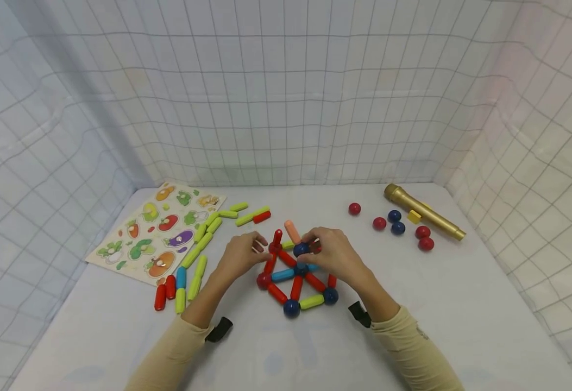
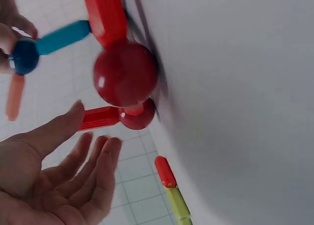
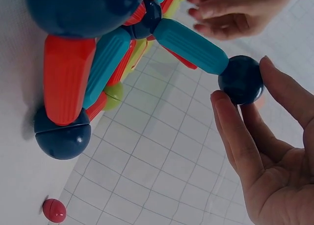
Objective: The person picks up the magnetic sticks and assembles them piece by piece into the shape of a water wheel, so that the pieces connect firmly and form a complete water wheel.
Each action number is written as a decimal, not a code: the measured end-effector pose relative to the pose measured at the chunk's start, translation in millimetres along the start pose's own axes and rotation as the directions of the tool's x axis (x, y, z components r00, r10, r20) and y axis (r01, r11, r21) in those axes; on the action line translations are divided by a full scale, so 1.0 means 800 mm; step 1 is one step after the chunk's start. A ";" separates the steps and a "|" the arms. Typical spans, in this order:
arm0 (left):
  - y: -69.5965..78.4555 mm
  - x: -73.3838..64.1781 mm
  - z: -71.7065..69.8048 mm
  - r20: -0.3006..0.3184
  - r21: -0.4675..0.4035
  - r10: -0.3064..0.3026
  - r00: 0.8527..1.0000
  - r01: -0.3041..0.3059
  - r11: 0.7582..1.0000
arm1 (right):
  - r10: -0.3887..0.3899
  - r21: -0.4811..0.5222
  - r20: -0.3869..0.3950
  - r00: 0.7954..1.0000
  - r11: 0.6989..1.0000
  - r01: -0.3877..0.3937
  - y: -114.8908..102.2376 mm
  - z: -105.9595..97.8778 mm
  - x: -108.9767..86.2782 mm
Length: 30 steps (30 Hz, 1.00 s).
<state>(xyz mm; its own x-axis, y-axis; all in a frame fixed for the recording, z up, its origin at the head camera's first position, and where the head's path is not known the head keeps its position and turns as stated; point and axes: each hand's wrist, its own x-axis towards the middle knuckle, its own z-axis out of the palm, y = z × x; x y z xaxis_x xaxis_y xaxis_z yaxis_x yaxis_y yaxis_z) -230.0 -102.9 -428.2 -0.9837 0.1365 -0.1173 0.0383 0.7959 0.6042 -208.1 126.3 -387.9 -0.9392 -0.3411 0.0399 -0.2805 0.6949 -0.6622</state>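
Between thumb and fingers, my right hand (image 1: 335, 254) pinches a dark blue ball (image 3: 241, 80) on top of a blue rod (image 3: 191, 45) that rises from the centre of a flat frame of rods and balls. A peach rod (image 1: 293, 232) sticks out from the pinched ball. My left hand (image 1: 239, 254) holds nothing, its fingers loosely bent beside an upright red rod (image 2: 99, 118) on a red ball (image 2: 137, 114). In the frame, red rods, blue rods and a yellow-green rod (image 1: 312, 302) join a red ball (image 1: 264, 280) and dark blue balls (image 1: 291, 308).
Loose yellow-green rods (image 1: 197, 278) and red rods (image 1: 160, 297) lie at the left, beside a sheet with vegetable pictures (image 1: 136, 239). Loose red balls (image 1: 426, 244), blue balls (image 1: 398, 228) and a gold microphone-like tube (image 1: 425, 212) lie at the back right. Gridded cloth walls (image 1: 286, 98) surround the table.
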 end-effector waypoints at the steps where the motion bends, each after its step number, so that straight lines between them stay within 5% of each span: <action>1: -0.003 -0.007 0.000 0.029 0.007 -0.033 0.999 0.033 0.999 | 0.004 -0.001 0.002 1.000 1.000 -0.004 0.000 0.000 0.000; 6: -0.010 -0.031 0.004 0.151 0.046 -0.028 0.988 0.021 0.999 | 0.031 -0.011 -0.008 1.000 0.999 -0.031 0.000 -0.002 -0.002; 10: -0.009 -0.036 0.006 0.147 0.040 0.007 0.989 -0.013 0.999 | 0.043 -0.015 -0.012 0.999 0.999 -0.044 0.001 -0.001 -0.002; 14: -0.010 -0.037 0.006 0.148 0.043 -0.032 0.988 0.025 0.999 | 0.041 -0.023 0.016 0.999 0.999 -0.041 0.002 -0.004 -0.001; 19: -0.013 -0.039 0.003 0.151 0.034 -0.043 0.988 0.039 0.999 | 0.087 -0.115 -0.066 0.994 0.989 -0.094 0.036 -0.046 0.017; 24: -0.013 -0.040 0.002 0.140 0.035 -0.040 0.989 0.035 0.999 | 0.194 -0.365 -0.206 0.959 0.894 -0.259 0.122 -0.081 0.065; 27: -0.013 -0.039 0.005 0.139 0.038 -0.031 0.990 0.026 0.999 | 0.311 -0.467 -0.157 0.937 0.813 -0.348 0.162 -0.088 0.084; 30: -0.010 -0.039 0.008 0.141 0.038 -0.020 0.990 0.015 0.999 | 0.388 -0.519 -0.112 0.915 0.762 -0.387 0.182 -0.090 0.091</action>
<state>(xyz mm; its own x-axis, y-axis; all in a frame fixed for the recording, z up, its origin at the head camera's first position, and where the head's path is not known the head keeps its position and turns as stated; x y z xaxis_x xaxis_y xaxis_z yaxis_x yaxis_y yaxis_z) -198.7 -109.9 -434.8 -0.9497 0.2021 -0.2393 0.0303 0.8197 0.5720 -331.3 248.5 -427.7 -0.9903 0.0283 -0.1362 0.0464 0.9902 -0.1315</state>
